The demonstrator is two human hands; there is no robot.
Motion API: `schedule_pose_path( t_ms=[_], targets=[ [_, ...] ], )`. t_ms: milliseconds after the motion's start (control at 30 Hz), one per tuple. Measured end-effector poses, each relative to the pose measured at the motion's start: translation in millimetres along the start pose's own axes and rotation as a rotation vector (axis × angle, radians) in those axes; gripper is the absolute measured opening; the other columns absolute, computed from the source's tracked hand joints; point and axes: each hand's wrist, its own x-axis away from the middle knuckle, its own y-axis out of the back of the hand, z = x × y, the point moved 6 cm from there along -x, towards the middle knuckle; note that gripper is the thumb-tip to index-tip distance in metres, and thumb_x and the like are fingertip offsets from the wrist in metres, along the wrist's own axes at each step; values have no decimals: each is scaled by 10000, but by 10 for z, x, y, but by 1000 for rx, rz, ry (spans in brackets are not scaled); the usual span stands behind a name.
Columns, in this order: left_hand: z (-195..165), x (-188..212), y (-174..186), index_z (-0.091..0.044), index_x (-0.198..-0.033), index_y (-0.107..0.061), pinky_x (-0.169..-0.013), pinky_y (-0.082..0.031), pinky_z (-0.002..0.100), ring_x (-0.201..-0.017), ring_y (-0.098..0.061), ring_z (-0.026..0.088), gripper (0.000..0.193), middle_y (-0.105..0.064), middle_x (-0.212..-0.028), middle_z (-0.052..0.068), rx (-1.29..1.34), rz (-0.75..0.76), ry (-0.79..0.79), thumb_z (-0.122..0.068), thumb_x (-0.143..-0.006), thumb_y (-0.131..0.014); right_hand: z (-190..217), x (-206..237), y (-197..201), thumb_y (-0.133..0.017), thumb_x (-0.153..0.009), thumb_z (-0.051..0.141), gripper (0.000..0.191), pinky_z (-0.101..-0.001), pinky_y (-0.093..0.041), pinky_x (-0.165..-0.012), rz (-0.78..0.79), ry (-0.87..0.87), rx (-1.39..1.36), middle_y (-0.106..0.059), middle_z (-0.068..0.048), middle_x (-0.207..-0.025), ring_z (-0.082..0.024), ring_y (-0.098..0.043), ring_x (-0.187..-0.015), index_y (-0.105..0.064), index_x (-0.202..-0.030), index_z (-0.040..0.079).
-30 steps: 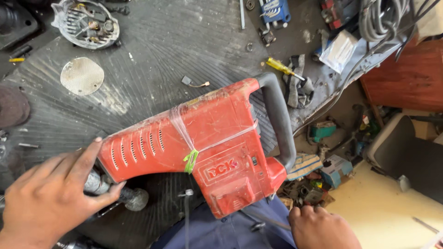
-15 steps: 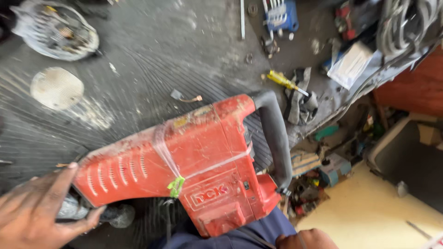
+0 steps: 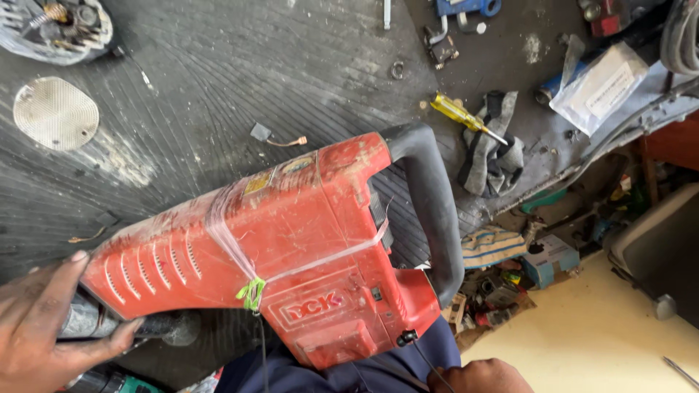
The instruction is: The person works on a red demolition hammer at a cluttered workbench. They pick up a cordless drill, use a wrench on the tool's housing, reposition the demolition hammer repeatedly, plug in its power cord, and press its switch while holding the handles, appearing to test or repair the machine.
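My left hand [image 3: 36, 327] has its fingers wrapped round the grey nose of the red demolition hammer [image 3: 284, 247], steadying it half on my lap, half on the tabletop [image 3: 240, 73]. Right hand [image 3: 477, 377] mostly cropped, grip unclear. Yellow screwdriver [image 3: 466, 118] lies beyond.

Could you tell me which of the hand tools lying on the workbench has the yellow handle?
It is the screwdriver lying right of the red demolition hammer's black handle, its tip resting on a grey rag. The other small tools near the bench's top edge are blue or dark metal.
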Motion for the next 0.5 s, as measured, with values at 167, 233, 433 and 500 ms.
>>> schedule_pose_path(
  t_ms=[167,233,433,500],
  targets=[
    [-10,-20,-14,171,-1212,-580,-753,-582,504,-793,-722,428,948,-694,-869,301,25,-11,0,-388,-520,-911,-68,104,324,-540,-952,327,261,-473,-608,-724,2,-45,-49,-712,-38,-899,-291,-758,-846,-672,-1175,291],
    [-32,15,13,180,-1205,-588,-755,-582,498,-787,-719,423,948,-686,-867,307,-17,-20,3,-407,-529,-900,-93,93,432,-540,-949,312,250,-464,-603,-711,-39,-46,-43,-714,-35,-881,-284,-756,-831,-676,-1156,280],
    [-323,177,284,-76,-1320,-702,-770,-580,338,-822,-738,242,811,-758,-966,94,-421,-69,145,-520,-656,-840,107,264,510,-546,-944,203,205,-492,-558,-565,-218,109,186,-710,-93,-779,-319,-724,-721,-656,-1083,99],
    [-390,217,363,-123,-1292,-725,-687,-570,325,-747,-733,215,796,-772,-926,61,-465,-132,139,-549,-628,-833,248,364,548,-556,-967,232,285,-494,-529,-507,-278,148,415,-705,-124,-745,-326,-702,-652,-620,-1104,-9]
  ],
)
